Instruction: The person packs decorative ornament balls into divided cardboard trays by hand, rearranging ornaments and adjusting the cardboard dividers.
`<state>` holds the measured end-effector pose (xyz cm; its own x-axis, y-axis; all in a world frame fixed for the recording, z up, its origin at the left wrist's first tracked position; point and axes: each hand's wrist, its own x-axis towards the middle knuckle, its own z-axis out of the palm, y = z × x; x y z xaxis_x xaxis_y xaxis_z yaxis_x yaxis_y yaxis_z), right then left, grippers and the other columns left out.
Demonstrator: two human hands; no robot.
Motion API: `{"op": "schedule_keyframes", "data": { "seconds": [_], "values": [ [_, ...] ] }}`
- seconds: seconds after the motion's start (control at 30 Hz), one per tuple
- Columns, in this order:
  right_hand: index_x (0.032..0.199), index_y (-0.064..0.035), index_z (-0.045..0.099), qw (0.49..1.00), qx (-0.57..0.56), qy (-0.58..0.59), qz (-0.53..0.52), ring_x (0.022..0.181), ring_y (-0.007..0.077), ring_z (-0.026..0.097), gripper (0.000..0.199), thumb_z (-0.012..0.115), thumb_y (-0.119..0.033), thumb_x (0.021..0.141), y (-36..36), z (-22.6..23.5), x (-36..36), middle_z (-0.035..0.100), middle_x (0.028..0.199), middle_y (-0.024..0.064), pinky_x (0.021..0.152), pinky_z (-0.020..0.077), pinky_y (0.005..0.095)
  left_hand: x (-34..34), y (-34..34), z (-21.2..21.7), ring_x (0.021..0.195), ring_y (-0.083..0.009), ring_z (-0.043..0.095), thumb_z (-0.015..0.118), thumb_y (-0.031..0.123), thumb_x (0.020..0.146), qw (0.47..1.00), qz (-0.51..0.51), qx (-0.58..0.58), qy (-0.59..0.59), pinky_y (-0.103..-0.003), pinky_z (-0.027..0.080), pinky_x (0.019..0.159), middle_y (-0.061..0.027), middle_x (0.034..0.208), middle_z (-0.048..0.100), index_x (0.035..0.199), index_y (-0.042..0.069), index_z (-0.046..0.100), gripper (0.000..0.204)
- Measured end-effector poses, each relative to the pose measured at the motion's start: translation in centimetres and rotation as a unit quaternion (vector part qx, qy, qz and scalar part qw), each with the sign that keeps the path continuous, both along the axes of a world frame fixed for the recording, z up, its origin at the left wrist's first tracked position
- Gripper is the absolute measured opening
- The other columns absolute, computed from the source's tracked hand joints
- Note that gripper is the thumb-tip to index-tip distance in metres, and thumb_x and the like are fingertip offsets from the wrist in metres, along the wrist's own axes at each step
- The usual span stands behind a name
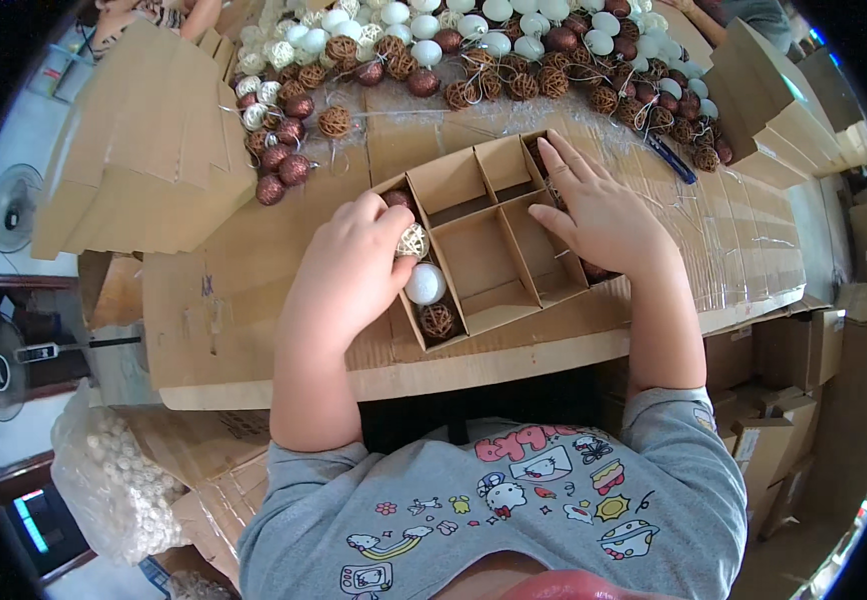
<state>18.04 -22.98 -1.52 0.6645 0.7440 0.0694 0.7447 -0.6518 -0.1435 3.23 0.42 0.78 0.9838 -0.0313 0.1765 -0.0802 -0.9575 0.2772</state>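
A shallow cardboard box with dividers sits in front of me on the table. In its left column are a brown glitter ball, a white glitter ball and a brown wicker ball. My left hand closes its thumb and fingers around a cream wicker ball between them, in that same column. Stretched fingers of my right hand rest over the box's right column and partly hide the balls there. A brown ball shows just below that hand. No balls show in the middle compartments.
A big pile of white, brown and wicker balls covers the table's far side. Folded cardboard stands at the left and right. A dark blue pen-like tool lies right of the box. Parts of other people show at the far edge.
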Motion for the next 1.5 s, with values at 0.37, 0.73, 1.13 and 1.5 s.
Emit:
{"op": "schedule_keyframes", "data": {
  "seconds": [0.37,0.73,1.13,1.5],
  "values": [
    [0.148,-0.0043,0.024,0.998,-0.035,-0.041,-0.017,0.144,0.0317,0.015,0.087,0.037,-0.067,0.090,0.7,-0.3,-0.2,0.019,0.156,0.0116,0.113,0.0194,0.0544,0.6,0.4,-0.5,0.126,-0.0392,0.042,0.060,0.042,0.088,0.996,0.012,0.027,-0.081,-0.051,0.038,0.099,-0.0227,0.138,0.041,0.135,-0.001,0.041,0.067],
    [0.145,-0.0065,0.032,0.936,0.220,0.262,0.082,0.138,0.0369,0.030,0.071,0.047,-0.053,0.094,-1.4,-1.1,3.4,0.025,0.151,0.0210,0.110,0.0304,0.0427,2.0,-1.0,-4.9,0.132,-0.0400,0.034,0.056,0.037,0.091,0.996,0.036,-0.038,-0.076,-0.047,0.030,0.109,-0.0237,0.141,0.038,0.137,0.002,0.041,0.059],
    [0.100,-0.0038,0.069,0.963,0.104,0.237,0.075,0.073,0.0237,0.060,0.026,0.072,-0.014,0.077,-2.9,3.5,1.6,0.063,0.085,0.0102,0.067,0.0480,0.0346,1.1,1.1,-5.8,0.131,-0.0328,0.033,0.035,0.047,0.100,0.976,0.001,-0.182,-0.115,-0.043,0.023,0.111,-0.0178,0.139,0.041,0.139,0.004,0.039,0.058],
    [0.089,0.0001,0.066,0.919,0.139,0.339,0.146,0.074,0.0179,0.060,0.012,0.068,-0.002,0.077,-3.0,2.3,3.2,0.064,0.083,0.0073,0.065,0.0473,0.0304,1.0,1.1,-5.2,0.130,-0.0329,0.035,0.045,0.038,0.098,0.983,-0.013,-0.158,-0.089,-0.043,0.028,0.109,-0.0156,0.140,0.040,0.135,0.006,0.046,0.048]
  ]
}}
